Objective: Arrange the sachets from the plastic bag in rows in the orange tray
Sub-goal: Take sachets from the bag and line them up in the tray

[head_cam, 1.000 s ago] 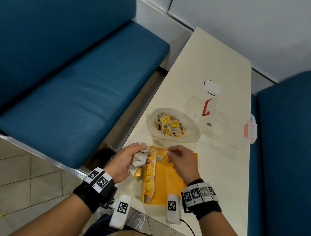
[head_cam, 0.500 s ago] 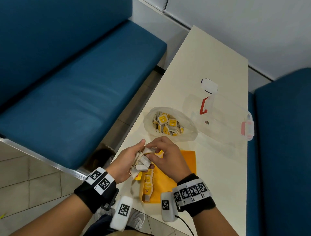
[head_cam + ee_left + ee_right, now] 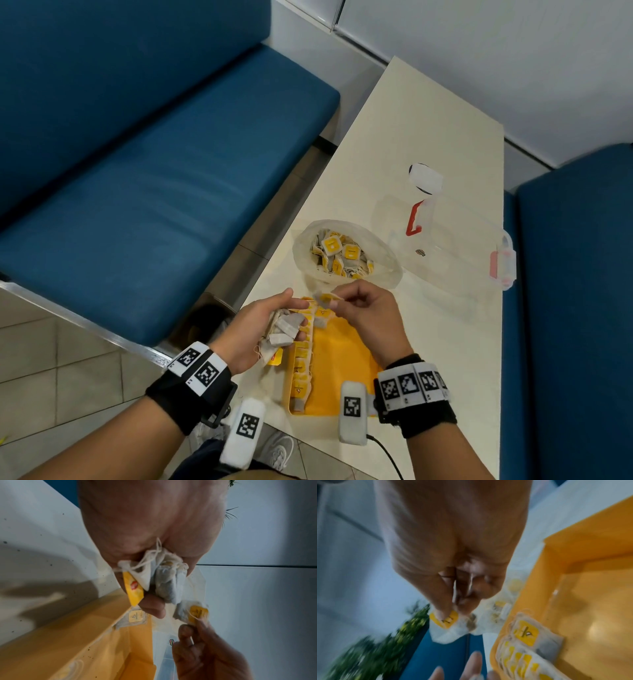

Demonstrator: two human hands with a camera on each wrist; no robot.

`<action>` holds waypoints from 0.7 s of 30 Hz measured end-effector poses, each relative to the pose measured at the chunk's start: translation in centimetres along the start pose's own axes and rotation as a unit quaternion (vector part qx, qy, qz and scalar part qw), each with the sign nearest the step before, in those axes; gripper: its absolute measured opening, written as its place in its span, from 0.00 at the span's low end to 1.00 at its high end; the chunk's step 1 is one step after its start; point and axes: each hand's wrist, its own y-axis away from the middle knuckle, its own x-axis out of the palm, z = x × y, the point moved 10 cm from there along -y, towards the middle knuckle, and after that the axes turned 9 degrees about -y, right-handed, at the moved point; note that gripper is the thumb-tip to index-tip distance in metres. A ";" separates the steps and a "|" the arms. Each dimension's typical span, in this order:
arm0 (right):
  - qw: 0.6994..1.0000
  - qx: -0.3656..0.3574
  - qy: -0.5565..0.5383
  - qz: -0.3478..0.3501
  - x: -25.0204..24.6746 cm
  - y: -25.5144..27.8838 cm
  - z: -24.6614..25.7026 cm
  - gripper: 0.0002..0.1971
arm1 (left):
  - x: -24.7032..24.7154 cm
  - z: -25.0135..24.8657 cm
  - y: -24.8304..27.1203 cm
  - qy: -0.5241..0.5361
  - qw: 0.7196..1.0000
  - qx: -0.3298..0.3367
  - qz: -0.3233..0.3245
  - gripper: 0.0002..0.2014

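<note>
The orange tray [image 3: 346, 373] lies at the table's near edge with one row of sachets [image 3: 303, 356] along its left wall. My left hand [image 3: 270, 325] cups a bunch of sachets [image 3: 284, 330], also seen as a grey and white clump [image 3: 164, 580] with a yellow tag. Above the tray's far end, my right hand [image 3: 359, 308] pinches a single sachet [image 3: 327, 298] by its yellow tag [image 3: 444, 619]. The plastic bag [image 3: 342, 253] of sachets stands open just beyond the tray.
A clear plastic box [image 3: 452, 240] with red and pink latches lies beyond the bag on the cream table [image 3: 411, 137]. Blue bench seats [image 3: 137, 192] flank the table left and right. The table edge runs close to my left hand.
My right hand has drawn one sachet out of the bunch in my left hand and moved right, apart from it. The left hand has kept its bunch.
</note>
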 end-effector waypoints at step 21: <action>0.983 0.165 0.077 0.008 -1.5 0.7 -9.3 0.04 | -2.9 0.3 -0.3 -0.118 0.989 0.054 -0.073 0.18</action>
